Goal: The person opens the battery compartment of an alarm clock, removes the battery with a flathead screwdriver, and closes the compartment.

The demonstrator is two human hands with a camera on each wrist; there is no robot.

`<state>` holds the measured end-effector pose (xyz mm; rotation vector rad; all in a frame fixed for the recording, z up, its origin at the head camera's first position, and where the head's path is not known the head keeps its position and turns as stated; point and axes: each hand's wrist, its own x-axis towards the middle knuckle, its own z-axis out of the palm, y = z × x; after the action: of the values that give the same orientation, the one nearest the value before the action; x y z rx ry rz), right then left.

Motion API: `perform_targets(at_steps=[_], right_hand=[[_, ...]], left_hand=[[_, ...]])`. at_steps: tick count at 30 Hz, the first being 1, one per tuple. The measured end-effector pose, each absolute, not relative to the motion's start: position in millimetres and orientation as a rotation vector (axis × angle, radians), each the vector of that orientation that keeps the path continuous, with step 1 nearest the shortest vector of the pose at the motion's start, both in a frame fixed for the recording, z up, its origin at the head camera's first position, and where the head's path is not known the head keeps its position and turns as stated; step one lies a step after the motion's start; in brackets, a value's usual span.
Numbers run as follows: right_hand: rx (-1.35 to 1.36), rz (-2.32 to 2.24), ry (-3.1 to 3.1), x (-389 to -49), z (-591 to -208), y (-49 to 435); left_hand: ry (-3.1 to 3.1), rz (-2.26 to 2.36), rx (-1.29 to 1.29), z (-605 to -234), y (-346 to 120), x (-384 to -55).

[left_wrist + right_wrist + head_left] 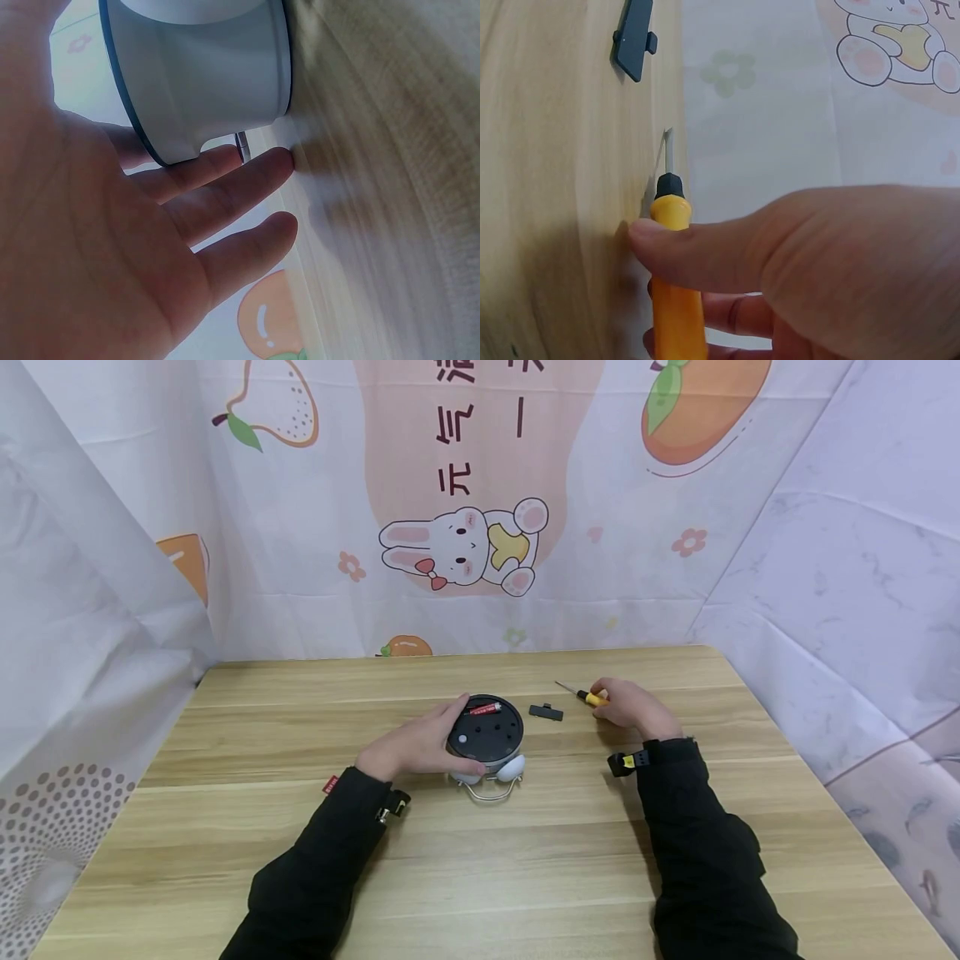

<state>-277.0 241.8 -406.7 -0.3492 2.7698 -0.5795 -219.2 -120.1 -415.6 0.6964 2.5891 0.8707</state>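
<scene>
Hold clock [493,742] steady on table [525,868], back up, with left hand [422,742] clamped round its nine-o'clock side, and with right hand [637,710], apart at three o'clock, pinch screwdriver [679,322] lightly, clear of cover [546,713] between, reading "元气" on curtain [300,527] at twelve o'clock, but not battery's [484,709] tiny label.

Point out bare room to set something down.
Bare wood-grain table lies between the black sleeves, on the near side of the round black-backed alarm clock, and left of the left hand. Crowded: from the clock past the small black plastic cover to the yellow-handled screwdriver in the right hand.
</scene>
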Motion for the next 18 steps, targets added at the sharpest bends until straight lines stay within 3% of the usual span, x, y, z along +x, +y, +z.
perform_targets(at_steps=[18], right_hand=[[-0.318,-0.644,2.775,-274,-395,242]], left_hand=[[2.592,0.866,0.699,-413,-119,-219]])
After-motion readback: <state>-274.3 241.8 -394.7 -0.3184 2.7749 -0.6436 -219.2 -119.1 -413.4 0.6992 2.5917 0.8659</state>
